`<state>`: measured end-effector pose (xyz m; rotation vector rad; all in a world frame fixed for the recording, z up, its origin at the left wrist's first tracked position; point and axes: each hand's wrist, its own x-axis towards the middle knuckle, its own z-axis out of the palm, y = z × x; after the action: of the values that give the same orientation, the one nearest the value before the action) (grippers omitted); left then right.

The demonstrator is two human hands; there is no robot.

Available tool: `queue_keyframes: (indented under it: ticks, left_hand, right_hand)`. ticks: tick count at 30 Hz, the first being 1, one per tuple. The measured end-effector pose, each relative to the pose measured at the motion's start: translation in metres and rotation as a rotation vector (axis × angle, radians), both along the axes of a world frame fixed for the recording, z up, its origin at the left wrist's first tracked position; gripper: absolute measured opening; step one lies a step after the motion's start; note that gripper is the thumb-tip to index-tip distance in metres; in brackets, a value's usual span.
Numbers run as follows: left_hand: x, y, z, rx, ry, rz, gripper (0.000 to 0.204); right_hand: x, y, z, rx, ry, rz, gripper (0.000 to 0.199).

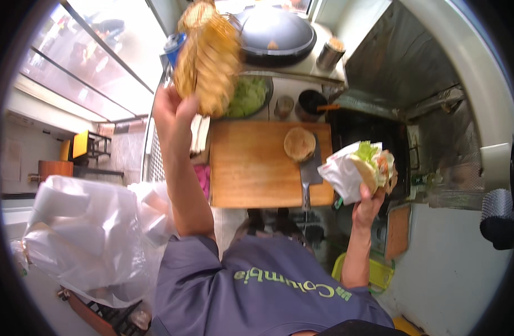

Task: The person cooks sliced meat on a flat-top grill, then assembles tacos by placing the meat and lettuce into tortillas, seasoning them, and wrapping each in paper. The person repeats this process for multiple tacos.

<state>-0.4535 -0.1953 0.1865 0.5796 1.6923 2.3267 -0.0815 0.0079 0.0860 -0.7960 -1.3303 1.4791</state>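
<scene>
My left hand (175, 109), raised at the far left of the counter, grips the edge of a yellowish-brown woven wicker piece (212, 73). The wicker is blurred, and I cannot tell whether it is a basket or a lid. My right hand (369, 207) holds a filled bun (379, 168) wrapped in white paper (346, 173); lettuce and reddish filling show at its top. Between my hands lies a wooden cutting board (245, 168). On it a round flat bun (299, 144) sits against the blade of a cleaver (312, 169), whose handle points toward me. Beyond the board, a plate holds chopped lettuce (250, 96).
Behind the board stand a small jar (284, 106), a black pot (311, 103) with an orange handle, a dark domed lid (276, 33) and a metal canister (331, 53). A black griddle (369, 131) adjoins at right. Clear plastic bags (89, 235) hang at left.
</scene>
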Motion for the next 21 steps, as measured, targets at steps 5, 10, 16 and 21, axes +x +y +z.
queue_keyframes:
  ticks: [5,10,16,21]
  left_hand:
    - [0.056,-0.078,-0.186,0.079,-0.809,-0.432,0.045]
    - [0.053,-0.080,-0.263,-0.554,-0.377,-0.091,0.048]
    - [0.075,-0.106,-0.291,-0.807,-0.062,0.082,0.050]
    - [0.074,-0.095,-0.299,-0.572,-0.270,-0.019,0.046]
  right_hand:
    - [-0.008,0.007,-0.008,-0.017,-0.130,0.166,0.071]
    - [-0.056,-0.025,-0.030,-0.128,-0.260,0.435,0.063]
    - [-0.149,-0.099,-0.109,-0.362,-0.133,0.635,0.078]
    - [-0.198,-0.137,-0.187,-0.154,-0.359,0.505,0.083]
